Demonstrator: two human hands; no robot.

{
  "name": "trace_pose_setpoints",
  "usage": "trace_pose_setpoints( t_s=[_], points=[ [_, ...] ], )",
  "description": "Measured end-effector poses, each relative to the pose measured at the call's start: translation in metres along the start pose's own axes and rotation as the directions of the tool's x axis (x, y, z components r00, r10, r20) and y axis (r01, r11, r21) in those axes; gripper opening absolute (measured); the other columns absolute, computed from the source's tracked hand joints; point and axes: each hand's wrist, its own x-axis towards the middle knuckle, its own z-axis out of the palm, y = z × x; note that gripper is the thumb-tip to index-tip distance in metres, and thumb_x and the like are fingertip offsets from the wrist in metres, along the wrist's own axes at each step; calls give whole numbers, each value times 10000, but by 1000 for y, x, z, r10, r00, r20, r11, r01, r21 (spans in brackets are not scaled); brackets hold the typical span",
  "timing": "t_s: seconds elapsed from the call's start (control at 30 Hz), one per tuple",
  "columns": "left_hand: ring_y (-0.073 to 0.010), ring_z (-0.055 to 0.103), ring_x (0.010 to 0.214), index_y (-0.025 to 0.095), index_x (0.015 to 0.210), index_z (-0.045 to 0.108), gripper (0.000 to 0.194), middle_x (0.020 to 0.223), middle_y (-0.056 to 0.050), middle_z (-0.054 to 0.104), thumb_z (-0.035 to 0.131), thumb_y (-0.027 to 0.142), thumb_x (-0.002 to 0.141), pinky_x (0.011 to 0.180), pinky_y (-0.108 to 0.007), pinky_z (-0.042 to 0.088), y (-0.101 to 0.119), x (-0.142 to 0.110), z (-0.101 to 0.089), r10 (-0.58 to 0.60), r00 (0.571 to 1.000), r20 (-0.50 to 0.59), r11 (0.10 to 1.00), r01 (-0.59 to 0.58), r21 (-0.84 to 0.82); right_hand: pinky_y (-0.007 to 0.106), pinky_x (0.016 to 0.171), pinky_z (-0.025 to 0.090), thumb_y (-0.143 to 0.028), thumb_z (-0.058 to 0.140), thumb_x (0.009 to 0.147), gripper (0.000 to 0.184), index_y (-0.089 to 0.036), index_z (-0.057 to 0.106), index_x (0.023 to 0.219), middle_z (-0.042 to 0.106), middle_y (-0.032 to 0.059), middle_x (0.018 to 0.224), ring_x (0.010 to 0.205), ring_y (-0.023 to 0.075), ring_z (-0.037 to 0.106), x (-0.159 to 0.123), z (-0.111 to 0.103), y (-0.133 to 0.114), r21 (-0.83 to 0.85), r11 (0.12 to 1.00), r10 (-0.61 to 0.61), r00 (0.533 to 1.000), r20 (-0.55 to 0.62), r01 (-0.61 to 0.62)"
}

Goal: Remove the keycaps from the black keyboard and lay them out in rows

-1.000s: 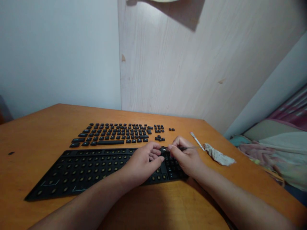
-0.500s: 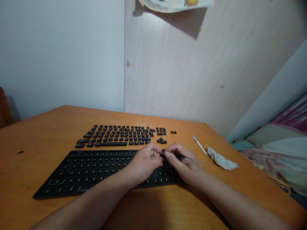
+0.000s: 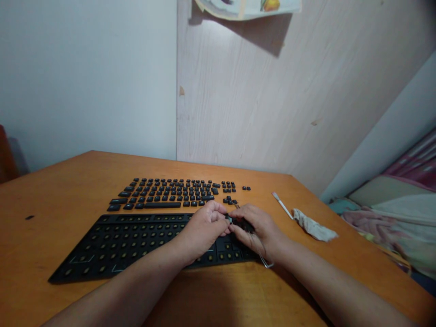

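Observation:
A black keyboard base (image 3: 119,240) with its keycaps off lies on the orange wooden table (image 3: 61,200). The removed keycaps (image 3: 163,193) are laid out in rows behind it. Both my hands meet over the keyboard's right end. My left hand (image 3: 200,229) is curled, with its fingertips pinched against those of my right hand; what it pinches is too small to name. My right hand (image 3: 259,227) is closed on a thin metal tool (image 3: 264,259), which runs back under the hand toward the table's front.
A thin white stick (image 3: 282,204) and a crumpled pale cloth (image 3: 313,227) lie on the table right of the hands. A wood-grain panel (image 3: 238,100) stands behind. Bedding (image 3: 391,213) is off the table's right edge. A small dark speck (image 3: 29,217) is at the left.
The metal tool, which pointed right toward the cloth a second ago, now trails back under my right hand. Both hands have shifted slightly left, fingertips still together.

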Motion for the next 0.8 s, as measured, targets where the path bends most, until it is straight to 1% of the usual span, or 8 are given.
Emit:
trace_pose_setpoints(
  t_s=[0.13, 0.23, 0.37, 0.47, 0.53, 0.57, 0.7, 0.8],
  points=[
    [-124, 629, 701, 177, 1003, 471, 203, 708, 34, 612, 555, 156, 819, 710, -274, 481, -1, 0, 0, 17, 1000, 22, 999, -18, 39, 309, 746, 497, -250, 607, 894, 179, -230, 636, 1070, 661, 69, 925, 850, 187, 624, 1, -1, -3, -4, 1000, 26, 1000, 12, -26],
    [-136, 635, 742, 184, 1037, 478, 231, 762, 21, 625, 577, 212, 830, 718, -281, 486, -2, 1, -2, 86, 996, 6, 988, -86, 130, 312, 754, 496, -266, 611, 887, 165, -241, 645, 1047, 670, 62, 927, 844, 186, 627, 2, 1, 2, 15, 998, 57, 998, -15, -57],
    [-169, 645, 845, 183, 1037, 509, 234, 891, -30, 639, 586, 291, 846, 752, -311, 518, -5, 2, -7, 213, 976, -36, 925, -189, 329, 323, 754, 492, -321, 631, 864, 159, -241, 670, 996, 681, 47, 899, 823, 195, 629, 4, -5, 21, 49, 977, 213, 971, -108, -209],
    [-180, 651, 869, 185, 1036, 530, 197, 936, -52, 654, 556, 298, 877, 807, -338, 523, -6, 3, -11, 298, 954, -23, 823, -245, 513, 321, 763, 482, -365, 630, 848, 202, -220, 679, 979, 687, 34, 886, 817, 193, 625, 5, -17, 47, 145, 935, 347, 923, -169, -325],
    [-190, 656, 898, 193, 1056, 541, 190, 982, -64, 668, 535, 300, 899, 841, -350, 516, -7, 2, -14, 339, 941, 1, 742, -268, 614, 305, 725, 467, -401, 639, 823, 244, -203, 679, 960, 672, 18, 831, 756, 176, 603, 6, -25, 70, 197, 901, 424, 880, -213, -386],
    [-199, 657, 924, 199, 1069, 546, 193, 1010, -70, 673, 525, 302, 908, 853, -354, 511, -7, 2, -15, 350, 937, 13, 705, -272, 655, 294, 695, 455, -413, 645, 808, 262, -193, 677, 947, 663, 15, 812, 735, 171, 589, 7, -29, 83, 211, 885, 456, 867, -204, -416],
    [-248, 646, 1009, 206, 1086, 570, 211, 1058, -91, 683, 508, 322, 921, 865, -380, 494, -7, 0, -18, 338, 940, 43, 563, -239, 791, 279, 652, 417, -394, 672, 717, 247, -179, 685, 837, 638, 2, 732, 687, 165, 548, 11, -38, 130, 208, 823, 566, 794, -221, -529],
    [-270, 637, 1037, 202, 1106, 584, 246, 1101, -104, 683, 508, 344, 921, 877, -397, 482, -6, -2, -20, 309, 949, 59, 481, -209, 851, 273, 639, 399, -346, 697, 646, 182, -179, 677, 715, 627, -1, 680, 663, 162, 530, 15, -36, 159, 205, 803, 595, 762, -254, -559]
  ],
)
